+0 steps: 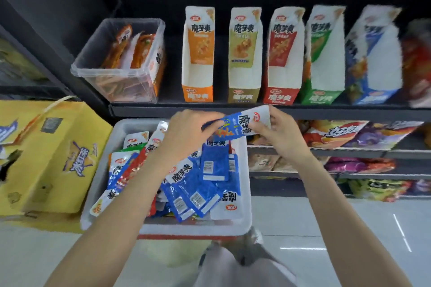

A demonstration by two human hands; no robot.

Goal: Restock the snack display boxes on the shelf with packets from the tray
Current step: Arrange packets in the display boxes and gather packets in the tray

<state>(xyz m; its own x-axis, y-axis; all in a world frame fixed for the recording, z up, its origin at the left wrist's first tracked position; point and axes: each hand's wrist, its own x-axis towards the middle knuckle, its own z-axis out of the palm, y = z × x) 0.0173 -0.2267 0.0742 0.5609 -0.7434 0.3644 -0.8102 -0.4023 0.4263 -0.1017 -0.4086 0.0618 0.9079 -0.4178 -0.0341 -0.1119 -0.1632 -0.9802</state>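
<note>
A white tray (pixel 243 212) below the shelf edge holds several blue, red and green snack packets (pixel 196 184). Above the tray, both hands hold one blue and white packet (pixel 240 123): my left hand (pixel 186 133) grips its blue end and my right hand (pixel 279 133) pinches its white end. On the shelf stand several open display boxes: orange (pixel 198 58), olive (pixel 243 58), red (pixel 283 60), green (pixel 320 63) and blue (pixel 370 60). The boxes look mostly hollow inside.
A clear plastic bin (pixel 121 63) with orange packets sits at the shelf's left. A yellow carton (pixel 51 156) stands left of the tray. Lower shelves at right hold chip bags (pixel 338 133). Pale floor lies below.
</note>
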